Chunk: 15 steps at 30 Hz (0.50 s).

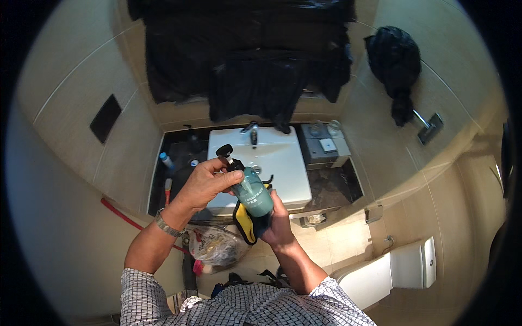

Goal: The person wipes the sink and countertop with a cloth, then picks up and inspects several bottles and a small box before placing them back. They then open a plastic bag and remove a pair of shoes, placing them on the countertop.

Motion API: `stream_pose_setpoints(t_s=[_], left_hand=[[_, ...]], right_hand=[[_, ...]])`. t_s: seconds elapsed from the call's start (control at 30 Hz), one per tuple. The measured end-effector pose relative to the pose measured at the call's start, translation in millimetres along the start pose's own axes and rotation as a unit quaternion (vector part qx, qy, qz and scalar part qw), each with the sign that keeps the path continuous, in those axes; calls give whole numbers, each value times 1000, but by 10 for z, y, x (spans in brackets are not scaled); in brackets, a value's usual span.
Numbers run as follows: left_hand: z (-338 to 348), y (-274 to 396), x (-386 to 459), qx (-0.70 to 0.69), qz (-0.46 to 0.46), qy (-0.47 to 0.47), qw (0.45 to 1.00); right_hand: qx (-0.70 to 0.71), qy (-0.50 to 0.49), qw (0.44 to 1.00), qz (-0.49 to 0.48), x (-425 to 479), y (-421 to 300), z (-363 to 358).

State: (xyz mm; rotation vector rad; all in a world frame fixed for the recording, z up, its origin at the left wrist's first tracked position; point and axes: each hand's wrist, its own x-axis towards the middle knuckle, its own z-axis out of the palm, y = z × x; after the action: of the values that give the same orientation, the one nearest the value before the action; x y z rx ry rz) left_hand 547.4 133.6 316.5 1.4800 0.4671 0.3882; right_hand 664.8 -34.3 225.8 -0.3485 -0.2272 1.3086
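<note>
A green pump bottle of conditioner [255,194] with a black pump head [224,150] is tilted over the front of a white washbasin [281,163]. My left hand [208,181] grips the bottle's neck just below the pump, thumb across its shoulder. Under the bottle's base, my right hand [279,224] holds a yellow and black cloth [246,222] against it. Part of the cloth is hidden behind the bottle, and so are some of the right fingers. Behind the bottle stands a chrome faucet [253,132] on the basin's back edge.
Left of the basin, a dark counter bears a blue-capped bottle [166,160], a red-handled brush [168,190] and a dark pump bottle [192,136]. Grey boxes [320,148] with glass jars stand right. Below are a plastic bag [216,246] and a toilet [367,281]. Black plastic sheeting [253,81] hangs behind.
</note>
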Motion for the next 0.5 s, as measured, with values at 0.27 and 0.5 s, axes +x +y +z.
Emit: stream_pose_setpoints(t_s=[0.27,0.5], left_hand=[[1435,89,483,30,51,-8,998],[2091,-210,626,-77,116,-100,985]], right_hand=[[-31,16,993,-115,-765,-1019,-366],[48,31,994,-91,-1213,-1587,-379]])
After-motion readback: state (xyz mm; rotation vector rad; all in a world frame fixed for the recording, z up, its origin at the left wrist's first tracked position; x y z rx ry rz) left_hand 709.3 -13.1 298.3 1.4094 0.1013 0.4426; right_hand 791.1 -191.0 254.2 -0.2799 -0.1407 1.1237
